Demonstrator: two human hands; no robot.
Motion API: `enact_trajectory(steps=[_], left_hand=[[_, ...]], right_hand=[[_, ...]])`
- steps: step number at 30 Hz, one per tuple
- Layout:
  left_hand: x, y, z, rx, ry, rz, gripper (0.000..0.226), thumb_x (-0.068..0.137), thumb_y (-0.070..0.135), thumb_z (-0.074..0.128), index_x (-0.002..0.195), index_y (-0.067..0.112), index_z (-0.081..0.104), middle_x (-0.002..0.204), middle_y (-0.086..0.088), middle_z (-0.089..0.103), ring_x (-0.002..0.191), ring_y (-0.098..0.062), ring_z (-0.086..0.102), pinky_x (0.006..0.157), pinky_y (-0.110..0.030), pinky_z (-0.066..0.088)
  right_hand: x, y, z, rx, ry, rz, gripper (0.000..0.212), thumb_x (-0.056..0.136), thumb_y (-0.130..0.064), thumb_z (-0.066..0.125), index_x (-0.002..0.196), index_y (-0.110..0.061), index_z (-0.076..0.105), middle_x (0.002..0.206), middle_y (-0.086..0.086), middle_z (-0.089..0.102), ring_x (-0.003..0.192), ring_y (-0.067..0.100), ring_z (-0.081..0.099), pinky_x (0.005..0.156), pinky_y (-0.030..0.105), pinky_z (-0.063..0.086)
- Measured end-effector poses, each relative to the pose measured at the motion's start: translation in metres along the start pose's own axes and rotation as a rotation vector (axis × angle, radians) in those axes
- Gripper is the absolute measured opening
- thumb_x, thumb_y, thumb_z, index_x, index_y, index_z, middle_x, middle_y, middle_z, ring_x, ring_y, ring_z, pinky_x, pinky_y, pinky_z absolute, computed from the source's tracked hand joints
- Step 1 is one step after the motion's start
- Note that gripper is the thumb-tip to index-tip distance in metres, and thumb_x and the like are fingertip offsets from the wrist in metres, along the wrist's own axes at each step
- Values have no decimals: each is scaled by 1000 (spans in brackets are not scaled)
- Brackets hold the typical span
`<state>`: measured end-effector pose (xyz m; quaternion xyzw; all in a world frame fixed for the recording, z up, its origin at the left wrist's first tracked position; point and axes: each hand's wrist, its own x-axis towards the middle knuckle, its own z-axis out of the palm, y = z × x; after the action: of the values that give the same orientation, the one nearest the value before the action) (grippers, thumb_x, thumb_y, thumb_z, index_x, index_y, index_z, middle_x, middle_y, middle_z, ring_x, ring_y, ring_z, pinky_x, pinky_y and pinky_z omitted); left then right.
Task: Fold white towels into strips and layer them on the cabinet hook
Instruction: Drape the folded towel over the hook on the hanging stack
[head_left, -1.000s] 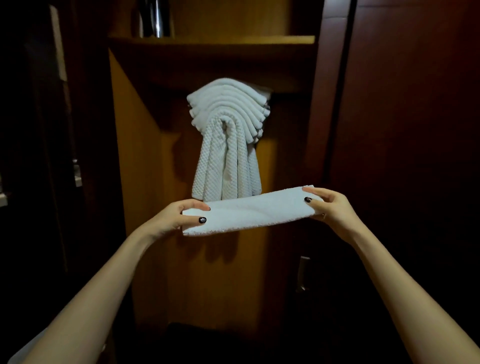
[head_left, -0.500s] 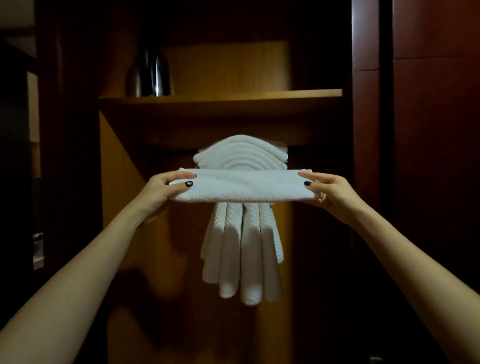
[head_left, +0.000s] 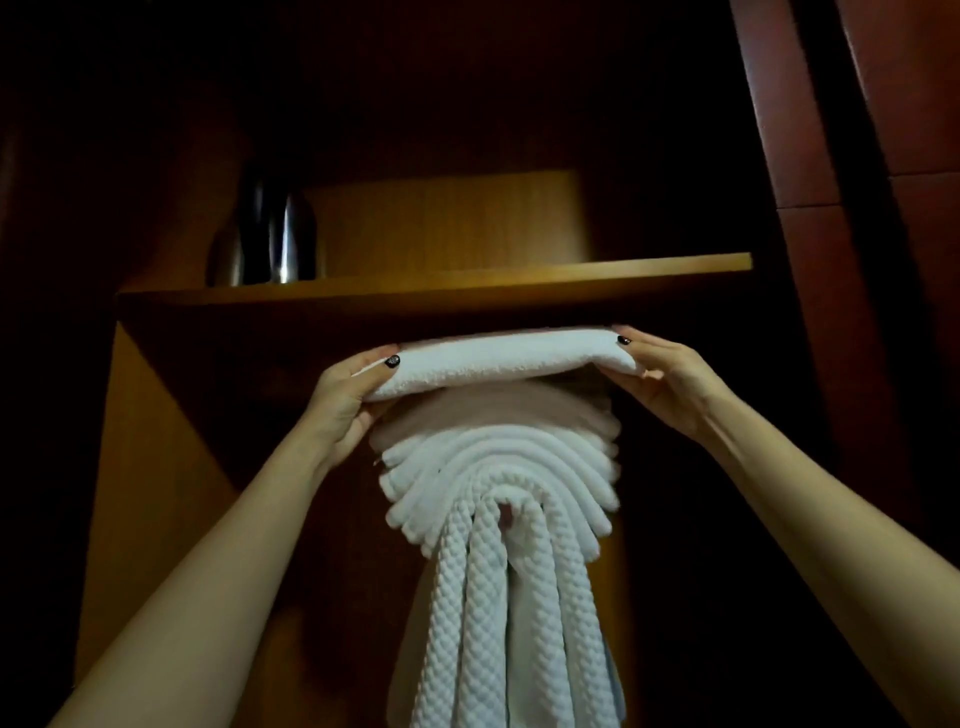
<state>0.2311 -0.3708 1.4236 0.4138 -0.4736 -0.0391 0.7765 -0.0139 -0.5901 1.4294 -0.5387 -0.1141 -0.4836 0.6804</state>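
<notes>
Arms raised, left hand (head_left: 345, 405) and right hand (head_left: 670, 382) pinching the folded towel (head_left: 498, 358) ends, thumbs on top

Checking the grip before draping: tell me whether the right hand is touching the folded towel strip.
Touching. The head view shows the right hand pinching the folded towel strip at its right end, thumb on top, fingers underneath.

The left hand (head_left: 345, 402) and right hand (head_left: 662, 376) pinch the ends of a folded white towel strip (head_left: 498, 358), level just under the wooden shelf (head_left: 467, 291) and above the hanging layered towels (head_left: 498, 499). A dark metal vessel (head_left: 270, 244) stands on the shelf's left.
</notes>
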Motion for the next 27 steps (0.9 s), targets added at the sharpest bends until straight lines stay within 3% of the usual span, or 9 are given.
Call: enact_trajectory(steps=[3,5,10,14,19,21,23,25,27], left_hand=[[33,-13,4,-36,46,-23,10,91,0,59,98,2,67,87,-10,73,82,-17,71,65,-23,57],[53,-25,4,-62,80,-73,14,89,-4,60,97,4,69,86,-9,75,84,-19,71,63,-24,57],[88,-54,-6,57,-16,-138,21,92,9,62,95,25,75,107,-5,73,96,-21,70,74,-31,55],[108,-60,-16,428,13,-94,18,90,27,67,108,31,68,129,-7,60,114,-25,59,98,-45,48],[103,-65,-19,363,43,-221,24,91,39,62,113,30,61,113,4,62,81,-5,65,63,-22,52],[97,-64,-19,529,48,-255,40,91,53,56,125,32,56,117,8,54,77,0,59,66,-18,45],[95,-58,-19,804,44,-204,54,91,60,51,133,26,56,122,5,56,82,-4,54,68,-18,40],[90,-48,-14,950,30,-102,50,96,52,49,130,18,59,128,-4,59,97,-16,58,75,-23,40],[83,-34,-3,994,26,17,39,98,42,49,114,11,67,119,-14,64,104,-27,60,77,-28,40]], right_hand=[[36,11,-5,23,32,-4,18,93,14,42,100,11,58,101,25,64,84,25,72,70,29,60],[55,19,-7,58,56,19,22,95,13,40,103,6,60,105,22,64,93,27,68,70,30,61],[85,37,-27,64,33,121,21,96,4,47,110,4,63,106,19,70,96,27,71,72,30,60],[95,50,-36,-168,49,137,21,95,-3,54,115,-3,62,114,13,67,105,24,65,83,32,54],[93,51,-41,-544,59,165,14,94,-4,58,96,-5,71,101,16,71,90,20,71,70,31,57],[86,51,-42,-845,93,133,17,96,-15,58,99,-6,72,98,18,70,87,23,70,70,34,57],[81,48,-37,-1175,125,71,27,98,-33,55,112,-15,69,107,5,69,90,19,64,66,26,48],[77,41,-26,-1222,162,-39,38,99,-47,48,119,-22,66,114,-1,63,98,14,58,71,25,41],[73,34,-16,-1120,114,-124,46,98,-56,40,111,-25,73,118,-6,63,107,11,56,86,27,43]])
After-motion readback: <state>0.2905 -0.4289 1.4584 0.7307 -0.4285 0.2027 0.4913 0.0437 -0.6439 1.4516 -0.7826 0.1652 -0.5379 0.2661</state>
